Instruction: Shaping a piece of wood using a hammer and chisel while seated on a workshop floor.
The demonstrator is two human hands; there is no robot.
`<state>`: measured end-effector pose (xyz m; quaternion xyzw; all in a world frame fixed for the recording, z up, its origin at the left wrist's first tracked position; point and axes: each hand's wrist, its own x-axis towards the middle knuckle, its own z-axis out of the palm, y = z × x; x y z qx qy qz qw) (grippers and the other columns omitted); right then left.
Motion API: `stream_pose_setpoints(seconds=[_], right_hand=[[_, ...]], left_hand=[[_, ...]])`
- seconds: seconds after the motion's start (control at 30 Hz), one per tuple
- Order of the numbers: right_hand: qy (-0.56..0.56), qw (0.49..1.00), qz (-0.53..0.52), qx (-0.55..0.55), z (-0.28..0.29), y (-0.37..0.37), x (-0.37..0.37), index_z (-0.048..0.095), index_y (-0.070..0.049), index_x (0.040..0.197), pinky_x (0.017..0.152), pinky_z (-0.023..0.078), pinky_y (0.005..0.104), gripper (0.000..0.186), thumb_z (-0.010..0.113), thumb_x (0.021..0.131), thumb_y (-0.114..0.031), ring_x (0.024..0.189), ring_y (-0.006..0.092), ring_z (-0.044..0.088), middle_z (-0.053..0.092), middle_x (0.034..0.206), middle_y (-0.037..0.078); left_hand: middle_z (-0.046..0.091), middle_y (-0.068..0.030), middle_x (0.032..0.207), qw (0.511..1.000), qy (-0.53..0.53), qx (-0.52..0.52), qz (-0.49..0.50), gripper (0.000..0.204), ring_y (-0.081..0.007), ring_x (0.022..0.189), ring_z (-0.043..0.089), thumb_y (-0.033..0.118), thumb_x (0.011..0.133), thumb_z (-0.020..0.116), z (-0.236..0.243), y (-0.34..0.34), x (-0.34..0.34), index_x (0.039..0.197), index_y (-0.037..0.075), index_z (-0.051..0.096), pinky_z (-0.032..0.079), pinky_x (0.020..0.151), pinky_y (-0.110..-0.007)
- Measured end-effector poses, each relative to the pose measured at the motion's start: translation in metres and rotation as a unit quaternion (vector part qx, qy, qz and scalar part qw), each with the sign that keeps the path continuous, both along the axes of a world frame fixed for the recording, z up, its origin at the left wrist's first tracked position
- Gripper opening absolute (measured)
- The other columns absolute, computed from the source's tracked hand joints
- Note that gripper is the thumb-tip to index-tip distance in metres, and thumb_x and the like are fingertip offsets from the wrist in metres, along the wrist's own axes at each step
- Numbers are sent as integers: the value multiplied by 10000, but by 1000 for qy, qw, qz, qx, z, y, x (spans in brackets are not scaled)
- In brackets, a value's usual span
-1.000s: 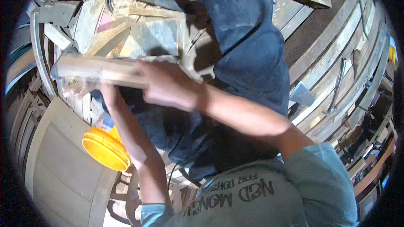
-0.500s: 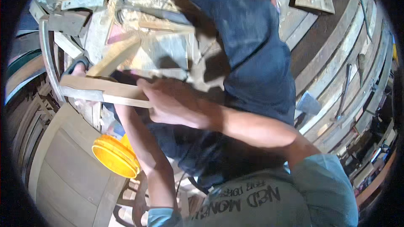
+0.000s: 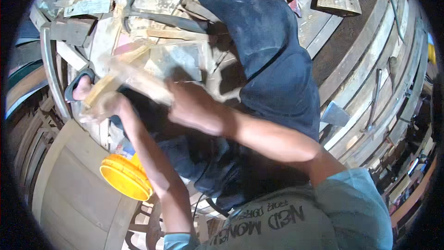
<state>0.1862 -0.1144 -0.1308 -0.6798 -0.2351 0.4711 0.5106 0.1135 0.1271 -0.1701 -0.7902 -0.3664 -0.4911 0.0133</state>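
Note:
My right hand [image 3: 194, 106] is closed on a pale wooden block [image 3: 143, 78], which is smeared by motion and slants across toward the upper left. Lower at the left, my left hand [image 3: 107, 104] grips a narrower yellowish wood piece [image 3: 97, 92], its fingers blurred, with the piece running up behind the block. A sandalled foot [image 3: 81, 88] lies just left of that hand. My dark trousered leg [image 3: 273, 51] fills the middle. A grey hammer-like tool [image 3: 164, 22] rests among wood scraps beyond my hands.
A yellow bucket [image 3: 125, 178] stands below my left arm beside a curved panel [image 3: 69, 185]. Weathered slats [image 3: 351, 83] at the right carry a flat blade [image 3: 335, 113] and a metal rod [image 3: 374, 97]. A red-handled saw [image 3: 291, 0] and offcuts [image 3: 337, 2] lie at the top.
The block in my right hand has swung from nearly level to slanting up at its far end, uncovering more of the yellowish piece and my left hand.

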Motion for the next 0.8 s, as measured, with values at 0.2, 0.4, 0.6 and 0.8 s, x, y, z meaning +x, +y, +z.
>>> stream_pose_setpoints(seconds=[0.2, 0.4, 0.6, 0.8], right_hand=[[-85, 993, 3, 81, -9, -2, 6, 522, -10, 1091, 689, 505, 450, 388, 625, 725, -84, 819, 381, 647, 637, 844, 223], [-197, 978, 51, 51, -7, 8, -17, 517, 14, 1058, 652, 522, 444, 406, 661, 688, -73, 743, 372, 655, 634, 769, 221], [-172, 980, 48, 89, -17, 14, -25, 507, 24, 1067, 631, 523, 462, 412, 648, 694, -82, 728, 384, 649, 633, 789, 232], [-170, 977, -50, 115, -10, 16, -21, 502, 26, 1065, 605, 529, 446, 403, 649, 703, -74, 685, 382, 651, 630, 705, 212]], left_hand=[[608, -34, 771, 1000, -1, -12, 14, 280, -144, 630, 535, 283, 926, 463, -3, -5, 14, 823, 53, 584, 431, 607, -269], [609, -34, 774, 1000, 17, 16, 18, 282, -143, 630, 534, 286, 927, 462, -5, 1, 11, 825, 54, 585, 432, 609, -268], [609, -35, 777, 998, 52, 34, 27, 286, -143, 631, 532, 289, 928, 460, -8, -10, 4, 828, 53, 586, 434, 611, -268], [609, -36, 780, 995, 65, 53, 47, 289, -143, 632, 531, 292, 929, 458, -5, -12, 2, 830, 53, 587, 436, 613, -268]])
